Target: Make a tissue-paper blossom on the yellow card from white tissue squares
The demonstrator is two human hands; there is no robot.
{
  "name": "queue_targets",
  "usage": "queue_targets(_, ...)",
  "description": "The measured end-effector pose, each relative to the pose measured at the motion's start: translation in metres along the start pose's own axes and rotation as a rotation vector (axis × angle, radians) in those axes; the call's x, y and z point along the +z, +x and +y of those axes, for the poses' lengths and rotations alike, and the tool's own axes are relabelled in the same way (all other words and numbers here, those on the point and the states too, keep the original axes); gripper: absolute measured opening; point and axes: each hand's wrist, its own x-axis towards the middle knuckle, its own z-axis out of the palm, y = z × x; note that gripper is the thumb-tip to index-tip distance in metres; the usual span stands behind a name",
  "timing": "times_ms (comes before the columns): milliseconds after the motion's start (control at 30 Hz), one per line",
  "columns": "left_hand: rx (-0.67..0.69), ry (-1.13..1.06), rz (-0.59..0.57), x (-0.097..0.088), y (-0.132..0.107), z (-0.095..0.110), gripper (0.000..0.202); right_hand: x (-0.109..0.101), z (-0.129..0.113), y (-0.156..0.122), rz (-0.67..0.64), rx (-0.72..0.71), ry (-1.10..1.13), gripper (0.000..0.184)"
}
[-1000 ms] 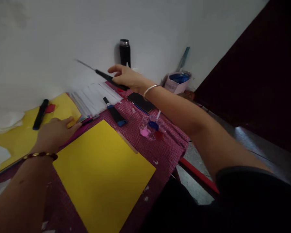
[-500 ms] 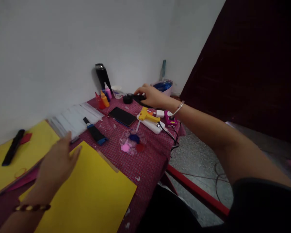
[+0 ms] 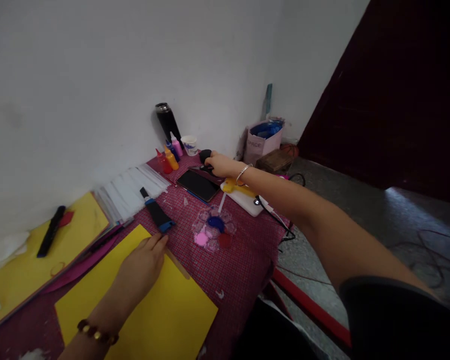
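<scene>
My left hand point(image 3: 142, 262) lies flat, fingers together, on the far corner of a yellow paper sheet point(image 3: 165, 315) spread on the red checked tablecloth point(image 3: 243, 260). My right hand point(image 3: 219, 164) reaches far across the table, its fingers curled over a black tool point(image 3: 205, 156) just beyond a dark phone point(image 3: 198, 185). A yellow glue gun point(image 3: 235, 185) on a white block point(image 3: 248, 204) lies under my right wrist. A clear paint palette point(image 3: 213, 230) with blue, pink and red paint sits between the two hands.
Small paint bottles point(image 3: 168, 157), a black flask point(image 3: 167, 121) and a white cup point(image 3: 189, 145) stand by the wall. A blue-tipped black tool point(image 3: 157, 216), white strips point(image 3: 129, 187) and another yellow sheet point(image 3: 22, 265) lie left. A pink bag point(image 3: 263, 141) and cables point(image 3: 285, 232) are right.
My right hand carried a long black-handled tool from mid-air down to the table's far end beside the phone. My left hand moved off the stacked papers onto the yellow sheet.
</scene>
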Motion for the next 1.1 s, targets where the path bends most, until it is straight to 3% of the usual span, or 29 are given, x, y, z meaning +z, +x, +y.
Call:
queue_targets(133,-0.060,0.040,-0.094,-0.003,0.003,0.012,0.045,0.004,-0.002,0.010,-0.001,0.029,-0.018,0.039)
queue_targets(267,-0.088,0.045,-0.116,-0.003,0.003,0.016,0.047,-0.004,-0.015,0.010,-0.019,0.007,-0.048,0.040)
queue_targets(467,-0.092,-0.050,-0.096,-0.006,0.002,0.012,0.049,-0.004,-0.078,-0.022,-0.133,-0.155,-0.108,0.026)
queue_targets(600,-0.099,-0.068,-0.057,-0.006,-0.001,0.014,0.047,0.011,-0.108,-0.047,-0.175,-0.126,-0.197,0.026)
queue_targets(800,-0.095,-0.090,-0.031,-0.002,-0.003,0.011,0.048,0.019,-0.121,-0.061,-0.139,-0.067,-0.267,0.028)
queue_targets(1100,-0.073,-0.143,0.004,-0.002,0.000,0.003,0.045,0.019,-0.120,-0.069,-0.205,-0.015,-0.307,0.028)
